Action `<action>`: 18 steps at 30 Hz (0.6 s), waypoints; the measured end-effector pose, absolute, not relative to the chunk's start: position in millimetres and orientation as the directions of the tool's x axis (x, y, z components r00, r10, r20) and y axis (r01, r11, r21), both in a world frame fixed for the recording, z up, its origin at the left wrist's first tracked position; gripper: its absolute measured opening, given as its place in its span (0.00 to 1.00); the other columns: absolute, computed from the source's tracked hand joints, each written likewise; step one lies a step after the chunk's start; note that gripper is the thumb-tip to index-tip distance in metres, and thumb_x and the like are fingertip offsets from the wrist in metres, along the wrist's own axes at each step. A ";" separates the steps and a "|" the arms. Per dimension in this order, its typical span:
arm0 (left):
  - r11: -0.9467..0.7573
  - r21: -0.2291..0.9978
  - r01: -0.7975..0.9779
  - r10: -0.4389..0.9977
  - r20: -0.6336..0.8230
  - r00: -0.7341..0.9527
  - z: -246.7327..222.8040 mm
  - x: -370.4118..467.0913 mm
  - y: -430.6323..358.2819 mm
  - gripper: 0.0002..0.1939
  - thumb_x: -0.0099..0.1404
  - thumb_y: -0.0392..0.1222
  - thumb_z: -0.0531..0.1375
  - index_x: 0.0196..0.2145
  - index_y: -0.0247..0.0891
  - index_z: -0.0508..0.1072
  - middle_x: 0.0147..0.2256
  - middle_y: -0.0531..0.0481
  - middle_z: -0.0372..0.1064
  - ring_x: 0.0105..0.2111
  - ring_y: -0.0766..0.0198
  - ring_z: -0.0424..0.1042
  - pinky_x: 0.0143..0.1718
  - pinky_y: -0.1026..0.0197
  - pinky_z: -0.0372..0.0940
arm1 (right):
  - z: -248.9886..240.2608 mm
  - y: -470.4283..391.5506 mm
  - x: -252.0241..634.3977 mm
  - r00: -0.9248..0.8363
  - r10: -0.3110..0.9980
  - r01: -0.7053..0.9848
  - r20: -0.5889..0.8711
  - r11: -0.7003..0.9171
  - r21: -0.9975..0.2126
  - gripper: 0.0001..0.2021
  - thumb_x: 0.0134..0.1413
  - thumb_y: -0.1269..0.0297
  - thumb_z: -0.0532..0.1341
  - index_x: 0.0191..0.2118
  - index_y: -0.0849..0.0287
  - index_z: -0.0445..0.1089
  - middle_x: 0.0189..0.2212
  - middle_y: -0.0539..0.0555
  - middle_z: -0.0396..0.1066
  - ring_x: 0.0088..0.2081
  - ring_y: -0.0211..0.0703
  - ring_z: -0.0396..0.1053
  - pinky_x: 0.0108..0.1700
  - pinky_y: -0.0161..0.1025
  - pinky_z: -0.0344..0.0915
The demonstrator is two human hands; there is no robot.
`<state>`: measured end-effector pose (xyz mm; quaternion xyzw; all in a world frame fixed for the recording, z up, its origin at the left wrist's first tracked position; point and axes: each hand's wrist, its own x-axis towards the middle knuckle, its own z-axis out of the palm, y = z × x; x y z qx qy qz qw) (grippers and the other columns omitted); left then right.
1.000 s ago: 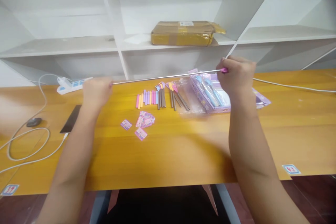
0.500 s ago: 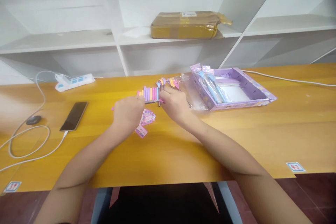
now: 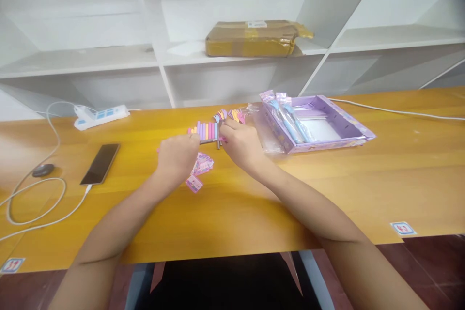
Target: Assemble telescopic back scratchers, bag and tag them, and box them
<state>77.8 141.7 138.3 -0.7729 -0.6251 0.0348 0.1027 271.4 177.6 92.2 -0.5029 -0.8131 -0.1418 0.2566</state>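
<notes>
My left hand [image 3: 178, 157] is closed round the handle end of a back scratcher [image 3: 208, 141], and a bit of pink shows at the far side of the fist. Its dark metal rod runs across to my right hand [image 3: 240, 143], whose fingers pinch the pink head end. Behind the hands lies a row of coloured handles [image 3: 207, 130] in pink, orange, purple and blue. Small hand-shaped heads [image 3: 236, 115] fan out just beyond my right hand, partly covered by it. Several pink printed cards [image 3: 202, 163] lie in a loose pile beside my left hand.
At the right stands a purple open box [image 3: 327, 141] with bagged blue back scratchers [image 3: 288, 118] across its left side. Clear plastic bags [image 3: 267, 128] lie beside it. A phone [image 3: 100, 163], cable and power strip [image 3: 101, 117] are at the left. A taped carton [image 3: 250, 38] rests on the shelf.
The view has shifted slightly. Both hands keep their hold on the back scratcher, with almost no movement between them.
</notes>
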 end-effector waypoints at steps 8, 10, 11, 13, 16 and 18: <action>-0.231 -0.215 0.949 0.960 0.111 0.259 127.7 69.8 153.9 0.18 0.78 0.34 0.51 0.40 0.38 0.81 0.35 0.39 0.82 0.34 0.49 0.80 0.31 0.55 0.57 | 96.0 177.2 271.2 -0.371 0.773 0.889 0.514 0.455 -0.042 0.15 0.65 0.81 0.57 0.41 0.60 0.80 0.37 0.57 0.77 0.33 0.43 0.64 0.33 0.41 0.46; -0.236 -0.211 0.949 0.959 0.110 0.263 127.7 68.5 155.9 0.18 0.77 0.34 0.51 0.40 0.38 0.81 0.35 0.39 0.82 0.34 0.48 0.81 0.31 0.55 0.57 | 98.6 176.8 270.6 -0.379 0.789 0.890 0.483 0.454 -0.044 0.14 0.66 0.80 0.57 0.42 0.61 0.81 0.39 0.58 0.78 0.34 0.43 0.66 0.34 0.41 0.47; -0.239 -0.210 0.948 0.959 0.104 0.264 128.2 67.9 157.0 0.17 0.77 0.34 0.51 0.40 0.38 0.81 0.36 0.38 0.82 0.35 0.48 0.81 0.31 0.55 0.57 | 100.0 176.8 270.5 -0.383 0.802 0.892 0.459 0.451 -0.043 0.14 0.67 0.79 0.57 0.43 0.62 0.81 0.40 0.59 0.78 0.34 0.44 0.67 0.34 0.41 0.48; -0.257 -0.206 0.944 0.957 0.082 0.278 129.6 66.3 159.6 0.16 0.77 0.35 0.52 0.41 0.38 0.82 0.36 0.38 0.82 0.36 0.47 0.81 0.32 0.55 0.57 | 103.3 177.1 270.7 -0.400 0.827 0.893 0.396 0.448 -0.034 0.14 0.70 0.77 0.57 0.45 0.63 0.81 0.42 0.61 0.79 0.35 0.44 0.69 0.34 0.42 0.48; -0.296 -0.198 0.934 0.947 0.063 0.314 130.7 63.6 163.4 0.15 0.78 0.37 0.53 0.41 0.38 0.81 0.35 0.39 0.81 0.35 0.47 0.80 0.32 0.55 0.54 | 110.8 177.3 272.5 -0.433 0.850 0.888 0.298 0.459 -0.020 0.14 0.73 0.75 0.56 0.50 0.63 0.81 0.46 0.62 0.79 0.37 0.46 0.72 0.34 0.42 0.50; -0.322 -0.184 0.929 0.938 0.069 0.339 129.8 62.4 164.8 0.15 0.78 0.39 0.53 0.40 0.39 0.80 0.34 0.40 0.81 0.34 0.49 0.79 0.31 0.54 0.52 | 117.1 176.5 274.6 -0.445 0.861 0.885 0.247 0.465 -0.027 0.15 0.74 0.74 0.55 0.52 0.63 0.80 0.48 0.62 0.79 0.40 0.47 0.74 0.35 0.42 0.51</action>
